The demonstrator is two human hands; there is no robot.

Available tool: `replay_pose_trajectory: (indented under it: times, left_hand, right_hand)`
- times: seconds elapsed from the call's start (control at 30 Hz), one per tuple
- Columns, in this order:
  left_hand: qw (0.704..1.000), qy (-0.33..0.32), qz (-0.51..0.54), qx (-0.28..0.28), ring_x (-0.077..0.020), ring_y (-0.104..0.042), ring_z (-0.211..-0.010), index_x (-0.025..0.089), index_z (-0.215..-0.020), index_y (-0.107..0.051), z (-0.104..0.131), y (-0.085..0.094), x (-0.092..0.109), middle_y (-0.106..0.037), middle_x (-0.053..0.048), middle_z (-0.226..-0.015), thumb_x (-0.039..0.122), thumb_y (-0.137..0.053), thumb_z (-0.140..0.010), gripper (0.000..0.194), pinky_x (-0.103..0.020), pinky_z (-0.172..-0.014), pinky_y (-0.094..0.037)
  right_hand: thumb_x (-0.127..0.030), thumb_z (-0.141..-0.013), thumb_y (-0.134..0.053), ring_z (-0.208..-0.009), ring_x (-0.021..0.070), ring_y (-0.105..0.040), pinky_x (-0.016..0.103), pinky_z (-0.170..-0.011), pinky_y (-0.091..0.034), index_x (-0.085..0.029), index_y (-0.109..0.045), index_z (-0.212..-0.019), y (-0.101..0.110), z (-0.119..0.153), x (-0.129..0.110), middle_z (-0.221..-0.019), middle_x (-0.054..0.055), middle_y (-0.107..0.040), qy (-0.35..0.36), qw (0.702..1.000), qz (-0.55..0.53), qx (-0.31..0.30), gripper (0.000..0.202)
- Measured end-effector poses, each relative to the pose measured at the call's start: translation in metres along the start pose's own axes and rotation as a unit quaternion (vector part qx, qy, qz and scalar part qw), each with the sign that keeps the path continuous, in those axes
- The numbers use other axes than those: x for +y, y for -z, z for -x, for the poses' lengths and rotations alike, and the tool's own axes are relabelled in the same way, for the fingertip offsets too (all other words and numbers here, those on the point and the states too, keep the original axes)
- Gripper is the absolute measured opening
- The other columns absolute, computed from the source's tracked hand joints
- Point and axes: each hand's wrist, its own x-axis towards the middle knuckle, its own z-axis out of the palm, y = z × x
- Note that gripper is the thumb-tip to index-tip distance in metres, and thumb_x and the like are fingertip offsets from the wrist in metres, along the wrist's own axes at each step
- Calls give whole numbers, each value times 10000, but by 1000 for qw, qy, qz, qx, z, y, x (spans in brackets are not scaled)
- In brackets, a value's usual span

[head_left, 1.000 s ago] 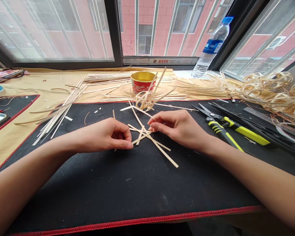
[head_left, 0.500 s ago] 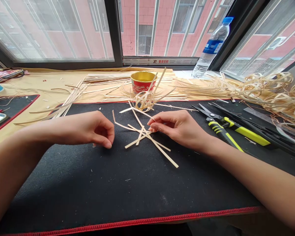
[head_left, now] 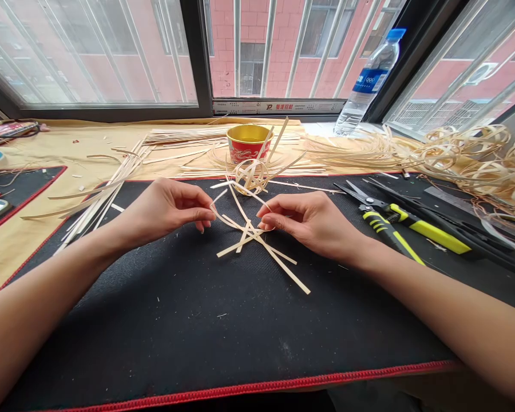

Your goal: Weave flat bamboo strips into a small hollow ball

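Several pale flat strips (head_left: pixel 249 231) cross in a star shape on the black mat (head_left: pixel 189 326). My left hand (head_left: pixel 184 207), left of the crossing, pinches one thin strip that bends up between thumb and fingers. On the other side, my right hand (head_left: pixel 302 220) pinches another strip close to the crossing; its long end arches up and left. Behind the crossed strips stands a small round woven piece (head_left: pixel 251 174) with loose ends sticking up. My fingertips partly hide the gripped strip parts.
Behind the woven piece stands a red and gold bowl (head_left: pixel 249 150). Cutters with yellow-black handles (head_left: pixel 386 229) lie at the right. A tilted water bottle (head_left: pixel 367 86) leans by the window. Bundled strips (head_left: pixel 107 194) lie at the left, woven balls (head_left: pixel 467 154) at the back right.
My left hand has moved right and up, and its fingers have closed on the bent strip on the left. My right hand keeps its hold in nearly the same place.
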Motion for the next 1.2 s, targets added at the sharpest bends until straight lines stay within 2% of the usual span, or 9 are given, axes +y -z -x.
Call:
replay_pose_trajectory:
  times: [0.33,0.4,0.53,0.7,0.83,0.93,1.0,1.13,1.2]
  left_hand:
    - [996,-21,86,-6,-158,-674,-755,148,-801,-697,1,-8,-3,-736,-42,-812,280,-732,-703,167,-247,-738,-557]
    - [995,-21,93,-13,-152,-663,-739,135,-767,-699,1,-10,-1,-738,-59,-826,265,-717,-708,144,-230,-687,-556]
    - [992,-18,109,-55,-64,-566,-557,120,-737,-658,-2,-16,4,-738,-69,-894,258,-652,-757,141,-154,-508,-476]
    - [994,-19,94,-57,-50,-523,-520,112,-764,-656,-5,-21,6,-719,-40,-775,281,-606,-787,178,-129,-455,-417]
    - [996,0,73,-60,-63,-510,-516,101,-775,-710,-7,-22,6,-650,-13,-617,313,-658,-731,223,-130,-447,-397]
    - [996,15,62,-67,-71,-512,-522,103,-781,-733,-7,-20,7,-647,-19,-605,330,-682,-702,246,-137,-455,-401]
    - [996,20,55,-69,-75,-518,-527,105,-787,-739,-7,-20,8,-657,-26,-619,336,-687,-700,252,-139,-457,-406]
    - [996,23,44,-73,-76,-523,-526,114,-756,-737,-8,-19,9,-643,-15,-588,336,-704,-704,231,-133,-455,-411]
    - [996,22,43,-79,-72,-523,-522,121,-739,-734,-8,-18,9,-640,-6,-582,333,-711,-703,217,-129,-458,-418]
  right_hand:
    - [-244,-867,-566,-683,126,-626,236,-651,-476,-139,-672,-853,0,-1,1,-740,32,-692,-1,1000,-1,-3,150]
    - [-250,-869,-561,-690,130,-635,243,-662,-481,-141,-669,-856,0,-1,1,-744,34,-695,-1,1000,-1,-2,155]
    - [-267,-870,-566,-691,135,-643,250,-664,-489,-145,-665,-858,0,-1,1,-745,37,-700,-1,1000,-5,0,158]
    - [-281,-880,-563,-708,142,-659,248,-672,-500,-143,-670,-867,-1,-1,3,-753,39,-708,6,1000,-11,4,175]
    - [-322,-931,-483,-709,146,-658,241,-670,-497,-145,-668,-777,-1,0,0,-751,47,-711,28,999,1,20,299]
    - [-308,-943,-466,-690,139,-646,235,-665,-492,-144,-662,-720,-1,0,-3,-738,47,-702,40,998,29,35,339]
    - [-278,-941,-469,-697,139,-651,238,-681,-506,-139,-689,-792,-1,1,-4,-745,45,-696,48,998,21,39,300]
    - [-230,-927,-492,-718,140,-664,257,-721,-538,-155,-682,-1106,-2,2,-4,-795,36,-700,69,997,6,41,272]
    - [-244,-922,-508,-736,139,-665,259,-717,-556,-168,-684,-1119,-2,2,-4,-860,47,-699,80,996,0,40,274]
